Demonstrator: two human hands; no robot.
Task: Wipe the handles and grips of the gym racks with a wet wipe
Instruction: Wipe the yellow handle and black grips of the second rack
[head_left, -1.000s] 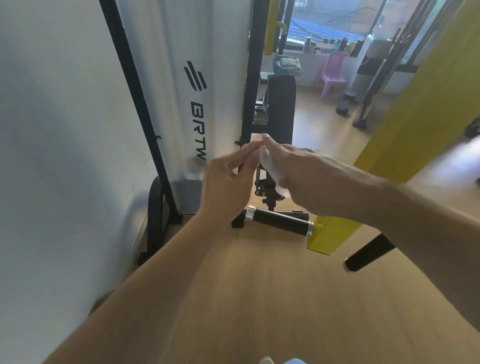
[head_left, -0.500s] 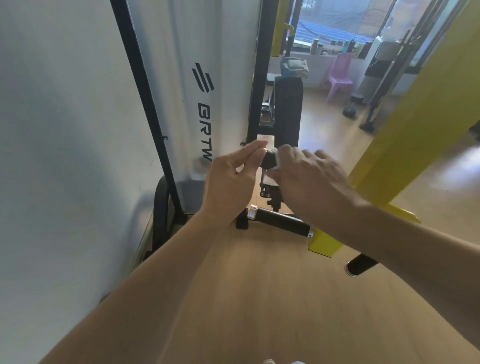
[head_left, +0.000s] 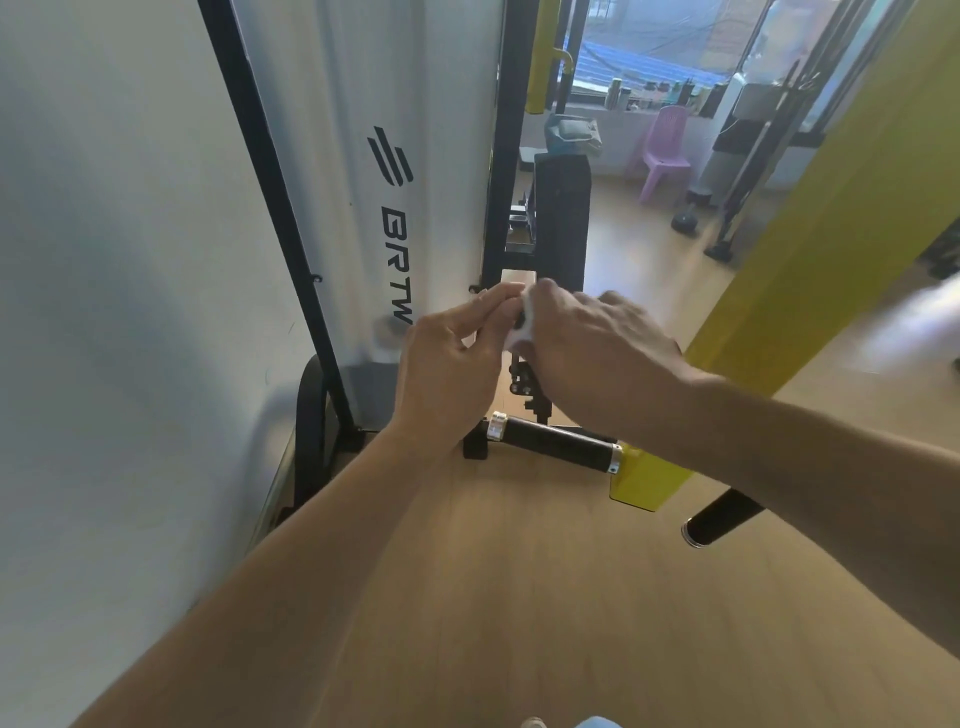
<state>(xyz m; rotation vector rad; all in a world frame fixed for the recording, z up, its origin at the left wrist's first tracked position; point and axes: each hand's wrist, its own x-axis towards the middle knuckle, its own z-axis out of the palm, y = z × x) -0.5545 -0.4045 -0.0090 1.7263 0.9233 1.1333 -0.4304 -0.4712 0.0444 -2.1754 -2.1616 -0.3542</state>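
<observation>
Above wood floor (head_left: 519, 597), beside white wall (head_left: 104, 260): left hand (head_left: 447, 374), right hand (head_left: 597, 358) pinching wet wipe (head_left: 523, 327).

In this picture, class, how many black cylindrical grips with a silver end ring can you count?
2. One black grip lies on the floor below the hands; another pokes out under the right forearm, partly hidden. Others may be out of view.
</observation>
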